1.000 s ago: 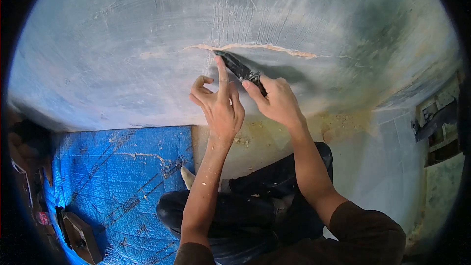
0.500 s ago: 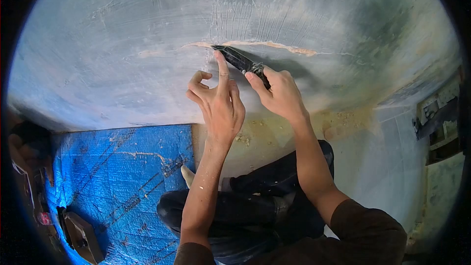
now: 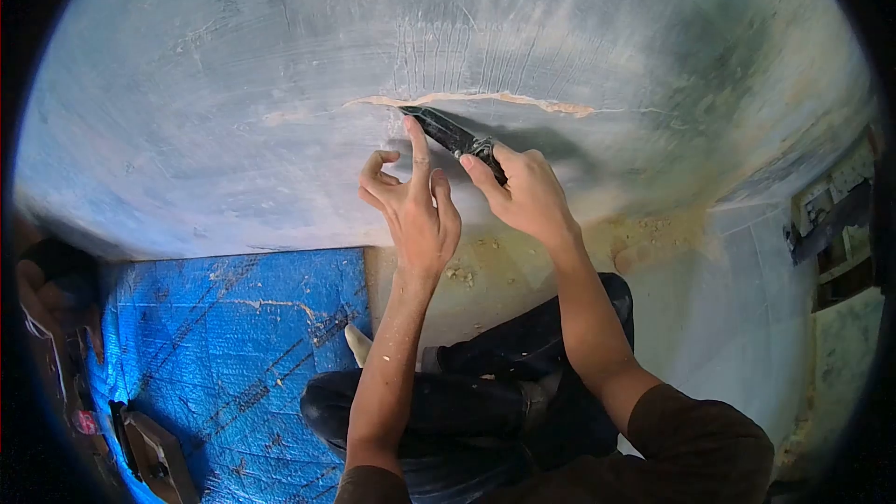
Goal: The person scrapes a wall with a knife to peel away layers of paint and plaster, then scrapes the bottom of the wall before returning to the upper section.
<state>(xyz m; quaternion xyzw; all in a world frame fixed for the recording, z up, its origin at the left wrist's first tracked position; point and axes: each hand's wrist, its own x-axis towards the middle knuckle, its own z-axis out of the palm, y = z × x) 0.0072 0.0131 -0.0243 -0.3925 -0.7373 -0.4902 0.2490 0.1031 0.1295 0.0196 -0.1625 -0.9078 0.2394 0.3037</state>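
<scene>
Scraping along the wall crack [image 3: 467,99] looks like the step in hand. Right hand [image 3: 525,194] is closed round the handle of a dark scraper [image 3: 453,137], blade tip at the crack's left part on the grey wall [image 3: 233,56]. Left hand [image 3: 411,205] is half open, forefinger laid on the blade, other fingers curled, gripping nothing. Blade edge is prob. in the gap, hard to tell. Next move calls for firm, steady pressure w/ the tip kept along the line.
</scene>
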